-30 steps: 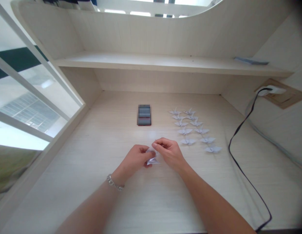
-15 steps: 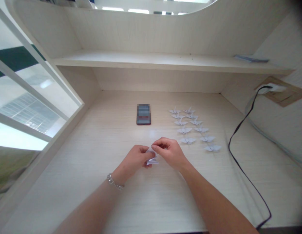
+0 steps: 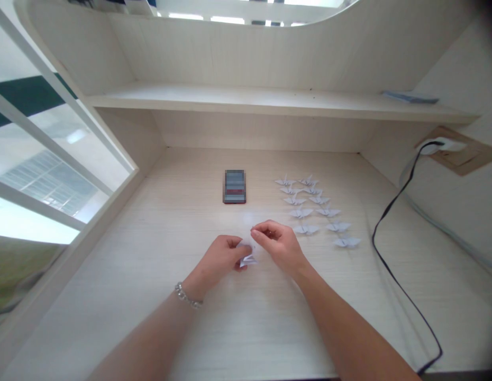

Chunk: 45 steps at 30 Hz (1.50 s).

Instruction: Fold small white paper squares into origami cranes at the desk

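My left hand (image 3: 220,259) is closed around a small white folded paper piece (image 3: 246,255) just above the desk (image 3: 246,317). My right hand (image 3: 280,244) pinches the paper's upper tip between thumb and forefinger. A silver bracelet (image 3: 187,297) sits on my left wrist. To the right of my hands, several finished white paper cranes (image 3: 315,211) lie in two rows on the desk.
A phone (image 3: 234,186) lies flat toward the back of the desk. A black cable (image 3: 392,211) runs from a wall socket (image 3: 448,145) down across the right side. A shelf (image 3: 270,103) spans above, with a flat blue item (image 3: 408,97) at its right end. Windows stand left.
My right hand has shifted slightly up and right, pulling at the paper's tip. The left hand has stayed in place, holding the paper.
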Motion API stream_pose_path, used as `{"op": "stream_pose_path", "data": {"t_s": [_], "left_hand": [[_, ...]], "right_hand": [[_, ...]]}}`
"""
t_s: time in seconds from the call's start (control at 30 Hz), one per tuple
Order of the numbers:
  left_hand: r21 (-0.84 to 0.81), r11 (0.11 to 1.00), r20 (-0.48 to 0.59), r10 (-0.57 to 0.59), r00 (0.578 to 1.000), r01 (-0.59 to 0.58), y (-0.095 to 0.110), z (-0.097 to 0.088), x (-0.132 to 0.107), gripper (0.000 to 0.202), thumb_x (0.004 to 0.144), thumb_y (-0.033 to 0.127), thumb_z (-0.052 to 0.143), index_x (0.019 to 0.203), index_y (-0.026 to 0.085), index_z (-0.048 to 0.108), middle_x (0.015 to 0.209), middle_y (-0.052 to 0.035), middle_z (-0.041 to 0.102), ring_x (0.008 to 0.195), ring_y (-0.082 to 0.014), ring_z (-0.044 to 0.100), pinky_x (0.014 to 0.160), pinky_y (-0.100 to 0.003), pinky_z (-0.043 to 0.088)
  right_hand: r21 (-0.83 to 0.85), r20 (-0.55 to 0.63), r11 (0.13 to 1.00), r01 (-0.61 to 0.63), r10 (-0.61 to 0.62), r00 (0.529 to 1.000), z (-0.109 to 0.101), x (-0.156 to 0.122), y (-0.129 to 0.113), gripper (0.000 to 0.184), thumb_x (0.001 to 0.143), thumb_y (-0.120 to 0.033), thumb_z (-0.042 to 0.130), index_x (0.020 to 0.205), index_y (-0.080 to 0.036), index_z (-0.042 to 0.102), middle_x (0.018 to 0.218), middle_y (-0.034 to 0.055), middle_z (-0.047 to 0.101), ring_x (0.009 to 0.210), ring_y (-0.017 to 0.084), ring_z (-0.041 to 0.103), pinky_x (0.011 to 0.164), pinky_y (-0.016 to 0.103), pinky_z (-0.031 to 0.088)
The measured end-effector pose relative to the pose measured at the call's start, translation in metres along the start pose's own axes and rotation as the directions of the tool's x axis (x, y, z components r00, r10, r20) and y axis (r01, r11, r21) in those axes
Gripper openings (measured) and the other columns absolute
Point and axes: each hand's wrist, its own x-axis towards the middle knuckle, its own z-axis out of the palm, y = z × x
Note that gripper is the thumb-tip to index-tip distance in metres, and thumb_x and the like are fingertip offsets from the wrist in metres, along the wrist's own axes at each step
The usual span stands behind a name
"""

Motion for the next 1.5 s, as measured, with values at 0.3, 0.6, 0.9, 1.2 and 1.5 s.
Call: {"op": "stream_pose_path", "data": {"t_s": [0.3,0.6,0.9,1.2,1.5], "left_hand": [[-0.012,0.995,-0.121,0.099,0.988,-0.102,0.006,-0.002,0.001,0.023,0.073,0.032,0.057,0.065,0.011,0.062,0.054,-0.0007,0.055,0.049,-0.0087,0.046,0.046,-0.02,0.036],[-0.043,0.978,-0.353,0.176,0.919,-0.204,0.011,-0.001,0.001,0.027,0.068,0.022,0.063,0.093,0.013,0.067,0.089,-0.0075,0.068,0.074,-0.0164,0.061,0.056,-0.023,0.049],[0.04,0.948,-0.357,0.309,0.881,-0.316,0.003,0.0,0.003,0.026,0.066,0.01,0.06,0.089,0.018,0.069,0.092,-0.0043,0.069,0.083,-0.0167,0.062,0.071,-0.024,0.049],[-0.061,0.95,-0.329,0.271,0.905,-0.306,0.002,0.002,0.004,0.039,0.057,-0.001,0.053,0.088,0.017,0.069,0.088,-0.0037,0.07,0.078,-0.0167,0.063,0.063,-0.022,0.048],[-0.133,0.94,-0.392,0.242,0.888,-0.315,-0.001,-0.001,0.008,0.031,0.06,0.004,0.058,0.087,0.015,0.069,0.09,-0.0065,0.07,0.079,-0.0174,0.063,0.068,-0.026,0.048]], "right_hand": [[0.015,-0.02,1.0,-0.004,0.004,1.0,0.004,-0.002,-0.001,0.019,0.079,-0.032,0.055,0.077,-0.016,0.066,0.073,0.0027,0.064,0.065,0.013,0.056,0.058,0.024,0.043],[0.177,0.028,0.978,-0.109,0.106,0.994,0.007,0.004,0.014,0.016,0.072,-0.028,0.063,0.083,-0.016,0.065,0.076,0.0029,0.065,0.068,0.013,0.058,0.06,0.024,0.044],[0.343,0.047,0.914,-0.218,0.215,0.975,0.01,0.004,0.012,0.013,0.062,-0.018,0.066,0.075,-0.016,0.066,0.07,0.0012,0.064,0.063,0.012,0.057,0.054,0.022,0.043],[0.502,0.021,0.814,-0.291,0.325,0.946,0.015,0.004,0.011,0.019,0.057,-0.018,0.069,0.075,-0.016,0.063,0.065,-0.0004,0.062,0.059,0.011,0.056,0.054,0.023,0.046],[0.398,0.135,0.868,-0.298,0.265,0.955,0.018,0.001,0.011,0.026,0.065,-0.027,0.067,0.087,-0.016,0.058,0.059,-0.0016,0.059,0.053,0.011,0.058,0.049,0.022,0.045]]}}
